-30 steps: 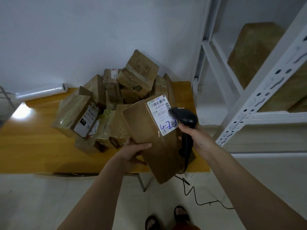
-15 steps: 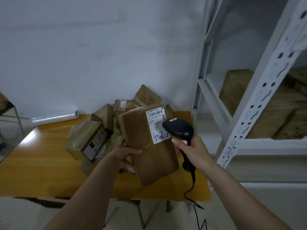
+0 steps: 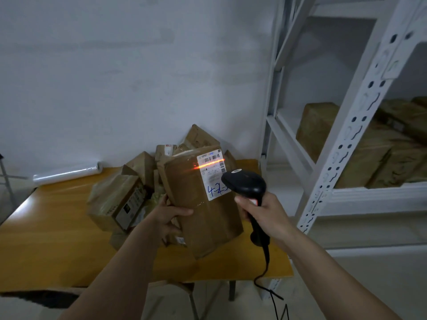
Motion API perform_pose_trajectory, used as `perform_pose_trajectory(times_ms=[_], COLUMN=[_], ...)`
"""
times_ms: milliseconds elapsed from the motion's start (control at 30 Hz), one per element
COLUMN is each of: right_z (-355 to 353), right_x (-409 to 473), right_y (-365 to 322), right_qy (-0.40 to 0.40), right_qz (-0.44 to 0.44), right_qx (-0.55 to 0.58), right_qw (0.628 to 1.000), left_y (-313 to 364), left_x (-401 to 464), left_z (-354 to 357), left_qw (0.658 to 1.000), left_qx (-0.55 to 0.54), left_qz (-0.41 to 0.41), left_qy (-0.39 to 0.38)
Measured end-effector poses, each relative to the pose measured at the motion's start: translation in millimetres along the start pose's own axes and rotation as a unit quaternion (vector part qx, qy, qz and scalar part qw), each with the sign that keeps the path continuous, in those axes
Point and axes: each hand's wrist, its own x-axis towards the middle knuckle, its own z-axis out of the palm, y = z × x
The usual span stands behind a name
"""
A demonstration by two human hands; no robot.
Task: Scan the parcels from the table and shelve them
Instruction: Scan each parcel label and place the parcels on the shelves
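Note:
My left hand (image 3: 167, 214) grips the left edge of a tall brown parcel (image 3: 196, 204) and holds it upright above the wooden table (image 3: 50, 232). Its white label (image 3: 213, 174) carries a barcode and blue handwriting. My right hand (image 3: 263, 212) holds a black corded barcode scanner (image 3: 246, 184) just right of the label. A red-orange scan line glows across the barcode at the label's top. Behind the held parcel lies a pile of brown parcels (image 3: 120, 199) on the table.
A white metal shelf rack (image 3: 342, 139) stands at the right, with several brown parcels (image 3: 360, 146) on one level. A roll of clear plastic film (image 3: 67, 173) lies at the table's back left edge. The scanner cable (image 3: 265, 269) hangs down past the table's front right corner.
The camera has tilted up, so more shelf and wall show. The parcel has risen to a more upright pose and a red scan line has lit up on its barcode.

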Motion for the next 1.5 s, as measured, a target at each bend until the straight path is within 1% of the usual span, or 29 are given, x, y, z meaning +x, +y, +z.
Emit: perform_pose_trajectory(times_ms=[100, 200, 433, 533, 633, 867, 967, 1033, 1133, 1300, 1400, 1500], right_z=[7, 12, 4, -15, -43, -146, -194, -225, -265, -320, -344, -366], right_x=[-6, -13, -40, -56, -80, -159, -201, -225, -258, -298, -309, -312], right_y=[4, 8, 15, 17, 18, 27, 29, 32, 34, 41, 49, 56], right_qy=[0.026, 0.055, 0.072, 0.065, 0.059, 0.059, 0.083, 0.107, 0.152, 0.203, 0.223, 0.239], right_qz=[0.017, 0.034, 0.068, 0.072, 0.071, 0.077, 0.079, 0.077, 0.073, 0.053, 0.046, 0.058], right_qx=[0.0, 0.01, 0.014, 0.028, 0.051, 0.103, 0.115, 0.112, 0.096, 0.088, 0.118, 0.146], right_qw=[1.0, 0.998, 0.995, 0.995, 0.994, 0.99, 0.987, 0.985, 0.981, 0.974, 0.967, 0.958], left_y=[-8, -19, -43, -50, -56, -75, -81, -85, -90, -95, -95, -89], left_x=[4, 5, -13, -28, -45, -97, -123, -141, -163, -194, -211, -219], left_z=[-4, -3, 7, 19, 45, 155, 213, 251, 308, 395, 438, 472], left_qw=[1.0, 1.0, 0.998, 0.994, 0.979, 0.945, 0.934, 0.93, 0.934, 0.952, 0.963, 0.963], left_qx=[0.008, 0.007, 0.036, 0.084, 0.16, 0.25, 0.281, 0.292, 0.272, 0.19, 0.139, 0.141], left_qz=[0.007, -0.008, -0.024, -0.035, -0.056, -0.085, -0.067, -0.033, 0.016, 0.083, 0.093, 0.083], left_qy=[-0.023, -0.028, -0.044, -0.062, -0.109, -0.191, -0.209, -0.223, -0.23, -0.225, -0.213, -0.214])
